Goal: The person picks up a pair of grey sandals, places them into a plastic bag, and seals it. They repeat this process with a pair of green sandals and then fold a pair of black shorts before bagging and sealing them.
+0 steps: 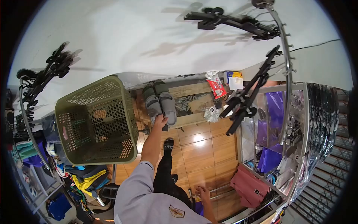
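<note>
- Gray sandals (170,109): just right of the green basket (129,121).
- Left hand (160,120): pinching the sandals' near end, beside the basket.
- Right hand (203,194): loosely curled, partly spread, well apart from the basket, lower right.

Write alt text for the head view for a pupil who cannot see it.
A person's outstretched left hand is at a pair of grey sandals, with a large olive-green basket alongside. The right hand appears lower down, above a tiled floor.
</note>
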A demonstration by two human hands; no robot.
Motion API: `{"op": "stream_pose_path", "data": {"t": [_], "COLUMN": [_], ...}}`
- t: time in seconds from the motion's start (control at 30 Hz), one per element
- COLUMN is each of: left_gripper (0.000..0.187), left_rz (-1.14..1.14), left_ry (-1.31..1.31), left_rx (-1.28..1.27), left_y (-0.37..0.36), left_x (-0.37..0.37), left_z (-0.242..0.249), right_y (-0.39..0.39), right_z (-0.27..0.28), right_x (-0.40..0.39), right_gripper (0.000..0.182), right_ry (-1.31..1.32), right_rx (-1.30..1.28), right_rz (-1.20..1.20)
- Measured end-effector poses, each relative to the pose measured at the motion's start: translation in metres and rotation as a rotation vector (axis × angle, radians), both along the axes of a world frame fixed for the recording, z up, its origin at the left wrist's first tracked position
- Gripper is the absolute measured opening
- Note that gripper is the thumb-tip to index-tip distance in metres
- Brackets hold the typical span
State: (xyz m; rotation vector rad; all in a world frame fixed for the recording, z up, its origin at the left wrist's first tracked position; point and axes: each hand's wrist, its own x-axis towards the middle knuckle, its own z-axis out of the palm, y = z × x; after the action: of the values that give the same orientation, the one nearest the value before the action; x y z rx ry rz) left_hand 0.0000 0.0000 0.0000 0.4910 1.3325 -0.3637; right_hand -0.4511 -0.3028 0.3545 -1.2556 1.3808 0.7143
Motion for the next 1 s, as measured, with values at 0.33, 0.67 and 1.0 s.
{"op": "stream_pose_path", "data": {"t": [0.33,0.67,1.0], "left_gripper": [0.025,0.025,0.009], "left_rz": [-0.088,-0.212,-0.494], "left_ry": [0.019,-0.475,-0.818], "left_rx": [0.148,0.266,0.124], "left_y": [-0.004,-0.043,-0.211], "left_x": [0.015,-0.073,-0.246], "left_z": [0.034,0.127,0.303], "right_y": [-0.010,-0.067,-0.196], "right_z": [0.018,-0.050,-0.002], "right_x": [-0.022,-0.141,-0.202], "right_gripper": [0.031,0.030,0.025], "right_ry": [0.000,-0.113,-0.382], "right_rx": [-0.088,0.005,-0.126], "right_rz": [-0.140,-0.174,-0.411]}}
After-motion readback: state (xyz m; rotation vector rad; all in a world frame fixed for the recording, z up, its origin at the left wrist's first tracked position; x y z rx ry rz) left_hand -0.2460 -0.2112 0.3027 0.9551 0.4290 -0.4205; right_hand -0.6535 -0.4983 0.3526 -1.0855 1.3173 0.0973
